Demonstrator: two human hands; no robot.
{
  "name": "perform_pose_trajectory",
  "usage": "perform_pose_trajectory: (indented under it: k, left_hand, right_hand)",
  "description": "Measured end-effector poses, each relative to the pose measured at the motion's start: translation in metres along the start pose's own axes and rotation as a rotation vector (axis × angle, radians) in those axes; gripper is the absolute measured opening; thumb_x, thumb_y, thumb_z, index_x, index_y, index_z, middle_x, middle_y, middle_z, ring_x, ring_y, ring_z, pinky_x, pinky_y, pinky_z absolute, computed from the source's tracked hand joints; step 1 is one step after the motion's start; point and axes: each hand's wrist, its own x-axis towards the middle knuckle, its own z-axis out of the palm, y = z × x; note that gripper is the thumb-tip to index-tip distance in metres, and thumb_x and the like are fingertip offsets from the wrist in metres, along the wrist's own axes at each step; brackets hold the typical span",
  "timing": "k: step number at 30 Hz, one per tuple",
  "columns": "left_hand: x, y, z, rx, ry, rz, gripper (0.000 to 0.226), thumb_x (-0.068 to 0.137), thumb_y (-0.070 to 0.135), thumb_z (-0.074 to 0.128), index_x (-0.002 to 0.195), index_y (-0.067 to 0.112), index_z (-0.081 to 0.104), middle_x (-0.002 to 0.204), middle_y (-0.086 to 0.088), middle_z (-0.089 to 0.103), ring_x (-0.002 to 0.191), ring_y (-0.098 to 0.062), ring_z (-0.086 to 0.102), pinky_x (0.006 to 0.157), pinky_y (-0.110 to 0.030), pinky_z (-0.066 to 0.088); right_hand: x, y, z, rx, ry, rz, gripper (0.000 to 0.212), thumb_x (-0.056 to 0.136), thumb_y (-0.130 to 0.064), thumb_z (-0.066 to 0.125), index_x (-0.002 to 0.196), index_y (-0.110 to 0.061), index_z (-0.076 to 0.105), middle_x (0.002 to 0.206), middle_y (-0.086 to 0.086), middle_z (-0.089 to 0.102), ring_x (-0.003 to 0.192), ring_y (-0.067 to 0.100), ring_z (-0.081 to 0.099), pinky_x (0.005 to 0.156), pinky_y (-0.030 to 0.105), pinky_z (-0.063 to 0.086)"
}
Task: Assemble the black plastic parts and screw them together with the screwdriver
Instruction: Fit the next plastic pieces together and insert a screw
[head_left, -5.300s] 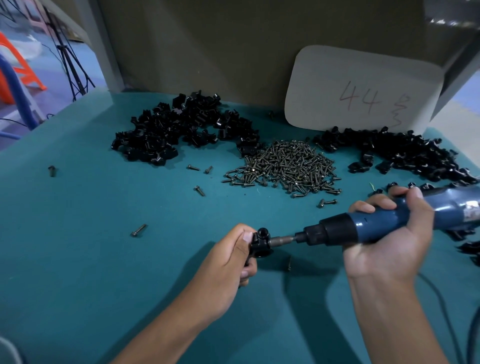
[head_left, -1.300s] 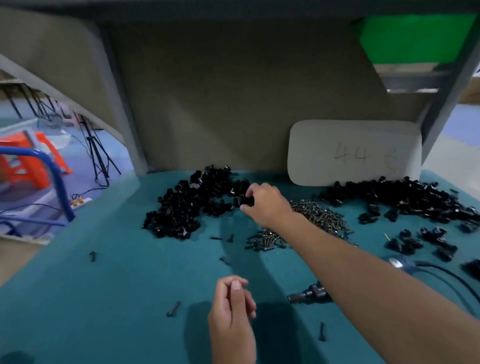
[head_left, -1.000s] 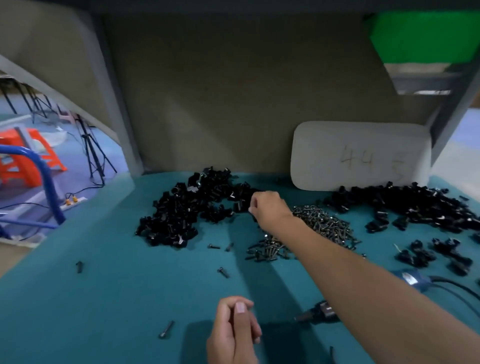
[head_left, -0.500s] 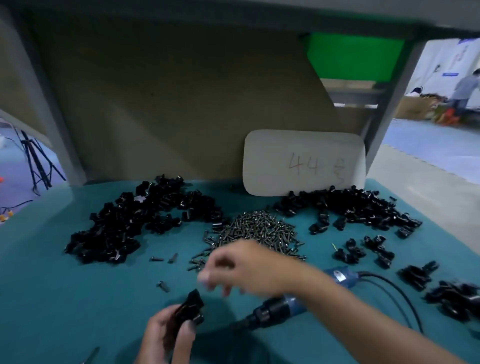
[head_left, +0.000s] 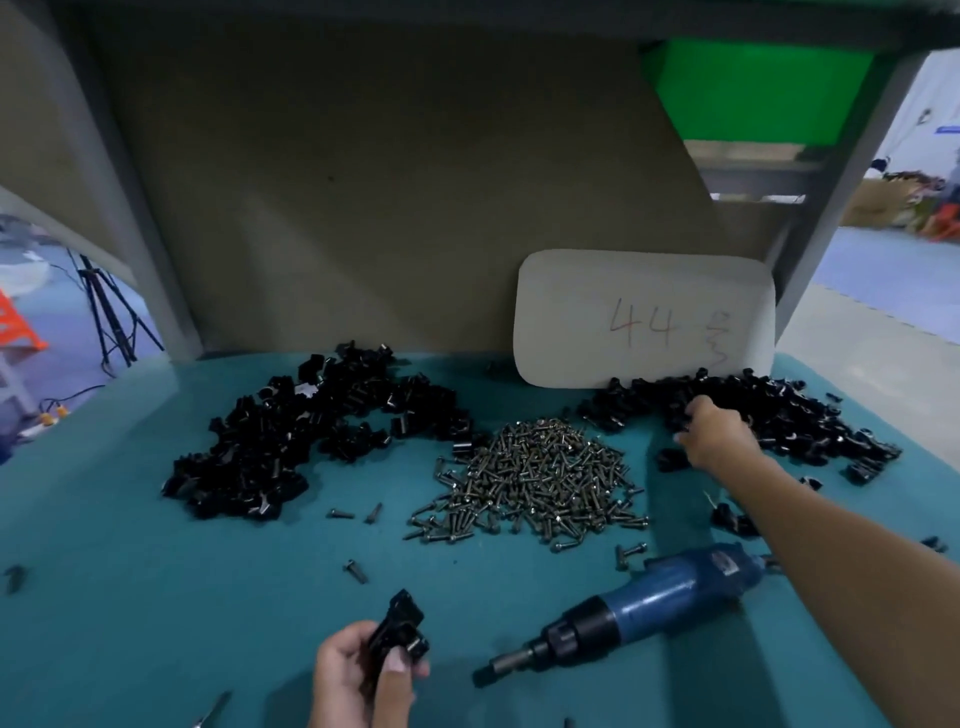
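Note:
My left hand (head_left: 358, 675) grips a black plastic part (head_left: 399, 626) near the front edge of the teal table. My right hand (head_left: 714, 434) reaches far right into the right pile of black parts (head_left: 789, 415), fingers curled down among them; whether it grips one is hidden. A left pile of black parts (head_left: 311, 436) lies at the back left. Between the piles sits a heap of screws (head_left: 540, 480). The blue electric screwdriver (head_left: 644, 605) lies on the table under my right forearm, its bit pointing left toward my left hand.
A white card marked "44" (head_left: 644, 317) leans on the brown back wall. Loose screws (head_left: 356, 569) and stray black parts (head_left: 732, 519) dot the teal table (head_left: 130, 597). The screwdriver's cable runs off right. Grey frame posts stand at both back corners.
My right hand has swung from the left pile, past the screws, to the right pile. My left hand now holds a black part. The screwdriver, held 5 seconds ago, lies on the table.

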Motion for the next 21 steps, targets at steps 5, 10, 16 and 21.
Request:
perform_pose_trajectory:
  k: [5,10,16,21]
  left_hand:
    - [-0.010,-0.001,0.003,0.042,0.087,0.017,0.016,0.100,-0.016,0.038,0.106,-0.002,0.043,0.080,-0.021,0.059,0.070,-0.030,0.050,0.059,-0.042,0.037]
    - [-0.012,-0.015,0.012,0.012,0.207,0.109,0.019,0.102,-0.004,0.051,0.099,0.015,0.048,0.074,-0.016,0.064,0.070,-0.031,0.053,0.065,-0.043,0.035]
    - [-0.017,-0.021,0.009,0.143,0.203,0.244,0.004,0.098,0.028,0.050,0.102,0.027,0.050,0.080,0.009,0.072,0.071,-0.021,0.062,0.073,-0.049,0.047]
    - [-0.014,-0.027,0.005,0.188,0.200,0.221,0.010,0.103,0.018,0.050,0.105,0.027,0.050,0.084,0.011,0.071,0.069,-0.008,0.063,0.076,-0.048,0.048]
  right_hand:
    - [-0.021,-0.004,-0.017,0.176,0.121,-0.170,0.028,0.100,-0.007,0.052,0.126,-0.019,0.056,0.096,0.005,0.064,0.076,0.027,0.061,0.064,0.043,0.058]
    - [-0.040,-0.002,-0.011,-0.108,-0.095,-0.243,0.035,0.101,-0.032,0.061,0.133,-0.018,0.057,0.129,0.010,0.062,0.113,0.029,0.060,0.094,0.039,0.051]
    - [-0.038,0.002,-0.005,-0.177,-0.101,-0.173,0.039,0.109,-0.032,0.044,0.135,-0.009,0.060,0.135,0.017,0.058,0.118,0.033,0.058,0.097,0.036,0.048]
    - [-0.046,0.004,-0.008,-0.324,-0.177,-0.264,0.046,0.094,-0.058,0.060,0.119,-0.019,0.064,0.120,0.007,0.061,0.112,0.025,0.056,0.097,0.035,0.042]
